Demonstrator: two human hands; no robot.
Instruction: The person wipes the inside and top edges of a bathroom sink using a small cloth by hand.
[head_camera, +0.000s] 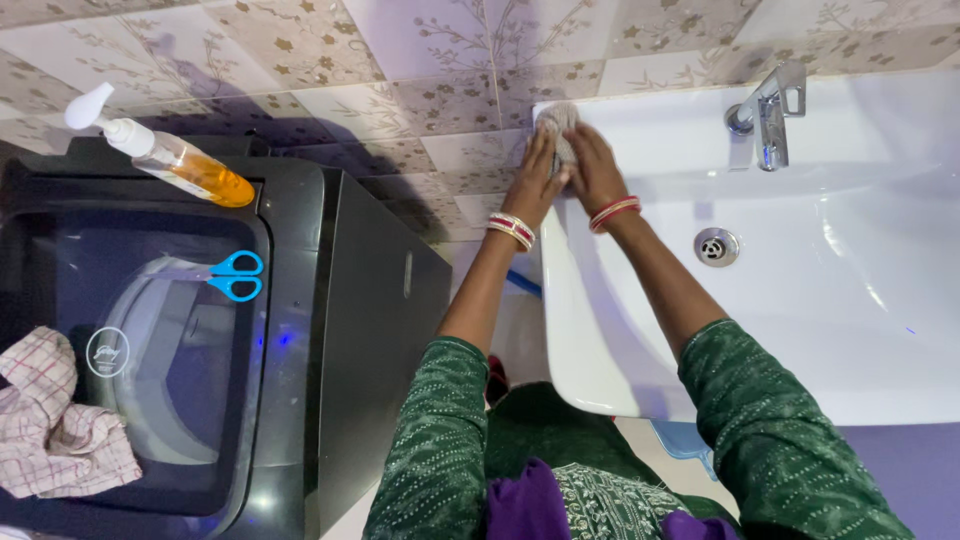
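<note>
Both the left hand (533, 180) and right hand (592, 168) clasp a grey scrub pad (558, 122), pressing it against the back left corner of the white sink (850, 300), near the tap (768, 115), for firmer scrubbing pressure.

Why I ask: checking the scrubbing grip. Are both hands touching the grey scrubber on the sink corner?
Touching. The head view shows the left hand and right hand pressed against the grey scrubber.

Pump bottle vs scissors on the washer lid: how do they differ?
The pump bottle is clear with amber liquid and a white pump; the scissors have blue handles. The bottle lies at the lid's back edge; the scissors rest on the glass panel. The bottle is larger. Both lie flat on the washing machine, far from both hands.
</note>
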